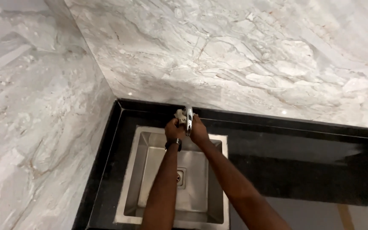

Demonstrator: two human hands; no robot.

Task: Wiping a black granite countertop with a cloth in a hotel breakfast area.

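A chrome tap [188, 120] is seen at the back rim of the steel sink [148, 170], set in the black worktop [303, 145]. A pale cloth [179, 114], judged soft and light, is pressed against it by the closed left hand [173, 129]. The tap, judged rigid and slippery, is gripped by the right hand [199, 130]. Both arms are extended forward over the basin.

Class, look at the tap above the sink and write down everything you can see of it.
The tap is a slim, shiny metal spout, chrome by its look, standing at the back edge of the steel sink on the black counter, near the marble wall. Only a narrow upright strip shows, since both hands cover the rest. The left hand presses a pale crumpled cloth against it, and the right hand grips its other side. No water is seen running.
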